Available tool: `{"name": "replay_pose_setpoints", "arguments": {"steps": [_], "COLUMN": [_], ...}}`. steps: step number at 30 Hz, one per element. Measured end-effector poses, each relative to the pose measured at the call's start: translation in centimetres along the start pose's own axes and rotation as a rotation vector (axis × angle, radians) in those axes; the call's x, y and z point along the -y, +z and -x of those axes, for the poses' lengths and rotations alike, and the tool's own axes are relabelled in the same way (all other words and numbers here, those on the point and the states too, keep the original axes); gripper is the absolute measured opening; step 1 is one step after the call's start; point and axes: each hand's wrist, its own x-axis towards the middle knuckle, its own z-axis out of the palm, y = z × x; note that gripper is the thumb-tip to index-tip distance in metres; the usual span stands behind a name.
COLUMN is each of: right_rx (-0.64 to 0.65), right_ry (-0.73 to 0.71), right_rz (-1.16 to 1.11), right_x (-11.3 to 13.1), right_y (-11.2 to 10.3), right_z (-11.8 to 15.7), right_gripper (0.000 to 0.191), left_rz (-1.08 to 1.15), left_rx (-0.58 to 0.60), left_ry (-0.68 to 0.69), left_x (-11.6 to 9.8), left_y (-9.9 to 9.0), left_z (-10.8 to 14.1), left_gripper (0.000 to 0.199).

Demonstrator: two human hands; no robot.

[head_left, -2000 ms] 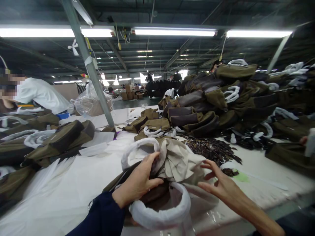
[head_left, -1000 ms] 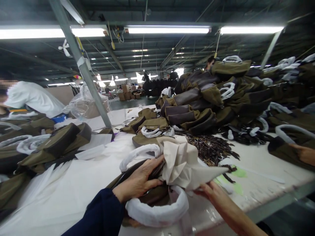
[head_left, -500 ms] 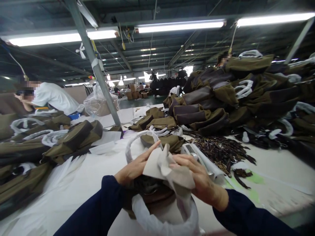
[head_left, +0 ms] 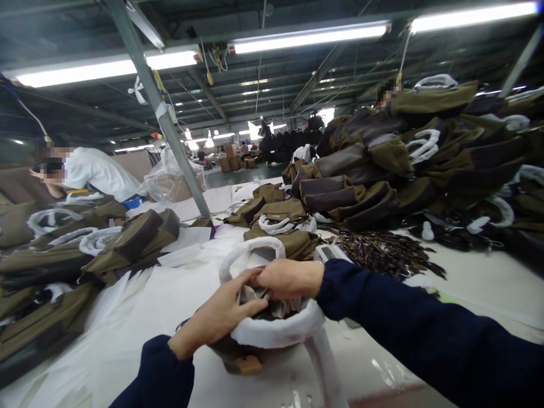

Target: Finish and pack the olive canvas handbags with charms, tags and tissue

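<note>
olive bag on white surface, mouth up, white-wrapped handles standing clear of the opening. left hand and right hand cover cream cloth in the mouth, fingers curled down, apparently pressing it inside; actual grip, cannot tell.

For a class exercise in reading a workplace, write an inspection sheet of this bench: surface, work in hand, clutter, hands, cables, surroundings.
surface: white sheeting on a long table
job's things: olive bag with a white-wrapped handle, beige cloth tucked into its mouth
clutter: piled olive-and-brown bags; heap of dark straps
hands: left hand and right hand both pressing at the bag's mouth
cables: thin wires hanging near the ceiling lights
surroundings: co-worker in a white shirt, grey steel pole, distant cardboard boxes
</note>
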Motion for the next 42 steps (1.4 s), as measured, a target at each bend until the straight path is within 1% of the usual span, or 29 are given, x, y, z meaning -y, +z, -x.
{"name": "replay_pose_setpoints", "arguments": {"steps": [1,2,3,4,5,6,7,8,9,10,11,13,15,16,18,19,22,24,26,29,31,34,36,37,38,39,40,41,42], "right_rx": [-0.004,-0.021,-0.070,-0.167,-0.299,-0.450,-0.589,-0.675,-0.694,-0.663,-0.616,-0.553,-0.559,-0.568,-0.591,-0.599,-0.624,-0.634,-0.637,-0.605,-0.591,-0.591,-0.576,-0.558,-0.555,-0.579,-0.628,-0.682,-0.719], "right_ry": [-0.023,-0.055,-0.085,-0.092,-0.059,0.022,0.159,0.309,0.436,0.519,0.552,0.540,0.526,0.536,0.560,0.560,0.551,0.568,0.573,0.545,0.533,0.521,0.527,0.546,0.572,0.595,0.603,0.584,0.526], "right_rz": [-0.031,-0.076,-0.133,-0.196,-0.247,-0.269,-0.257,-0.220,-0.184,-0.173,-0.196,-0.282,-0.363,-0.400,-0.529,-0.611,-0.820,-0.957,-1.144,-1.345,-1.408,-1.462,-1.452,-1.401,-1.291,-1.115,-0.882,-0.620,-0.368], "right_x": [0.0,-0.1,-0.3,-0.6,-0.9,-1.3,-1.7,-2.1,-2.5,-2.8,-3.1,-3.3,-3.4,-3.5,-3.6,-3.7,-3.8,-3.6,-3.3,-2.6,-2.3,-2.4,-2.8,-2.9,-3.0,-2.9,-2.8,-2.5,-2.3], "right_y": [-0.3,-0.6,-0.9,-1.0,-0.8,-0.4,0.3,1.3,2.4,3.6,4.7,6.5,7.4,7.7,7.8,7.9,8.1,8.2,8.1,7.9,8.0,8.6,8.9,8.8,8.5,8.0,7.3,6.5,5.8], "right_z": [0.2,0.7,1.6,2.7,4.0,5.3,6.6,7.8,8.7,9.3,9.7,9.8,9.4,9.1,8.7,8.6,8.4,8.4,8.4,8.4,8.4,8.6,9.2,9.6,10.1,10.4,10.7,10.8,10.6], "right_gripper": [0.032,0.034,0.037,0.040,0.042,0.041,0.039,0.037,0.037,0.037,0.036,0.029,0.017,0.013,0.010,0.011,0.012,0.014,0.017,0.024,0.026,0.026,0.025,0.024,0.022,0.019,0.017,0.016,0.013], "left_rz": [-0.051,-0.090,-0.128,-0.172,-0.229,-0.299,-0.382,-0.470,-0.553,-0.612,-0.639,-0.606,-0.533,-0.506,-0.466,-0.443,-0.382,-0.372,-0.376,-0.362,-0.354,-0.359,-0.348,-0.336,-0.327,-0.300,-0.255,-0.200,-0.141], "left_rx": [0.012,0.019,0.024,0.037,0.048,0.054,0.051,0.040,0.031,0.036,0.058,0.141,0.224,0.247,0.264,0.263,0.257,0.275,0.308,0.386,0.408,0.365,0.344,0.342,0.341,0.332,0.314,0.290,0.256], "left_ry": [0.004,-0.004,-0.022,-0.036,-0.042,-0.036,-0.013,0.031,0.096,0.172,0.246,0.364,0.410,0.413,0.403,0.397,0.395,0.394,0.382,0.365,0.349,0.281,0.237,0.223,0.214,0.200,0.180,0.155,0.130], "left_x": [0.2,0.6,0.9,1.1,1.2,1.1,0.8,0.2,-0.6,-1.6,-2.6,-4.2,-4.8,-4.6,-3.5,-2.8,-1.4,-1.3,-1.6,-1.6,-0.8,1.3,2.3,2.5,2.6,2.5,2.3,2.0,1.8], "left_y": [0.1,0.1,0.0,-0.2,-0.3,-0.4,-0.5,-0.5,-0.4,-0.2,0.1,0.9,1.9,2.4,3.1,3.4,3.5,3.2,2.6,2.4,2.9,4.4,5.2,5.5,5.6,5.7,5.8,5.8,5.8], "left_z": [0.2,0.3,0.5,0.7,0.8,0.9,0.9,0.8,0.7,0.4,0.2,-0.5,-1.3,-1.7,-2.2,-2.4,-2.2,-1.6,-1.0,-0.8,-1.6,-3.9,-5.6,-6.4,-7.0,-7.4,-7.7,-7.8,-7.8], "left_gripper": [0.045,0.040,0.032,0.026,0.025,0.025,0.027,0.033,0.042,0.050,0.057,0.062,0.058,0.052,0.039,0.036,0.037,0.038,0.039,0.037,0.035,0.028,0.022,0.021,0.021,0.022,0.022,0.021,0.018]}}
